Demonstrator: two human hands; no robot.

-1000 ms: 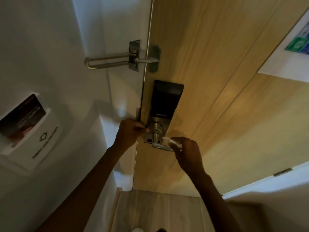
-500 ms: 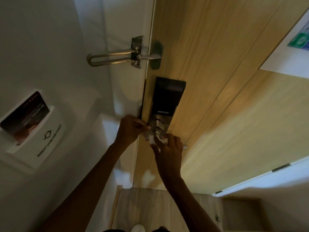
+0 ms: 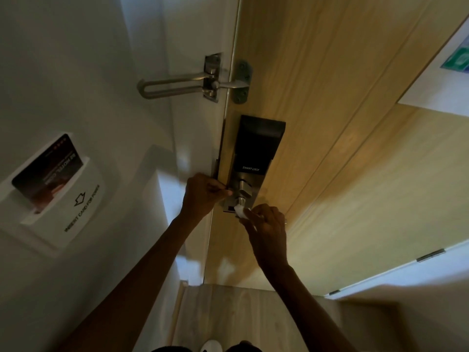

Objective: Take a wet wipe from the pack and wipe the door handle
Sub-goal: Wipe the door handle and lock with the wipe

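Note:
A black and silver smart lock sits on the wooden door. Its metal door handle juts out below the black panel, and most of the lever is hidden under my right hand. My right hand is closed around the lever with a white wet wipe pressed against it. A corner of the wipe shows at my fingertips. My left hand rests with curled fingers against the door edge beside the lock plate. No wipe pack is in view.
A metal swing-bar door guard bridges the frame and door above the lock. A white key-card holder with a dark card hangs on the left wall. A notice is stuck on the door at upper right. Wooden floor lies below.
My right hand slid with the wipe from the lever's outer end in toward the lock, then settled over the lever near its base. My left hand stayed at the door edge.

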